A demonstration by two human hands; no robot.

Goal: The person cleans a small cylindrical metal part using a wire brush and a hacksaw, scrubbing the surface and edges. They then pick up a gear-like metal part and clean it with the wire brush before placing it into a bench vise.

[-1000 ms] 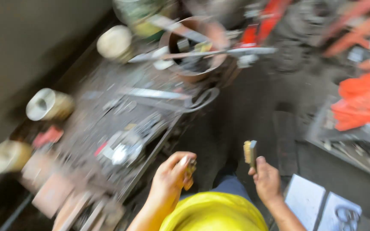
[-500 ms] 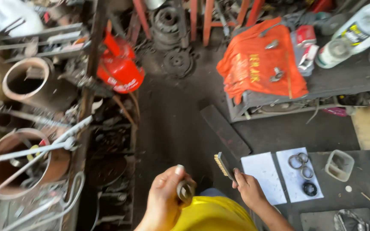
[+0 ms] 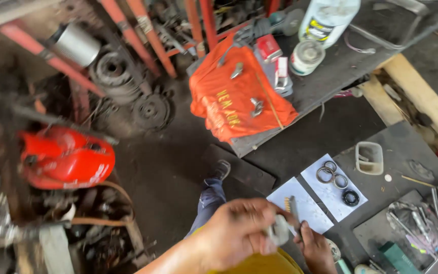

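Since half a second ago the view has swung right and tilted: the orange cloth (image 3: 234, 99) now lies near the top middle, the red tank (image 3: 67, 157) sits at the left, and both hands have come together low in the middle, where before they were apart. The left hand (image 3: 234, 233) is closed around a small grey metal part (image 3: 279, 232), blurred, roundish and dull, of which only the right end shows past the fingers. The right hand (image 3: 315, 248) grips a wire brush (image 3: 291, 205) by its handle, bristles up, just beside the part and in front of the near left corner of the desk (image 3: 411, 147). On that desk two white paper sheets (image 3: 307, 208) carry several metal rings (image 3: 330, 175) and a black ring (image 3: 351, 198), with a clear plastic cup (image 3: 370, 158) beside them.
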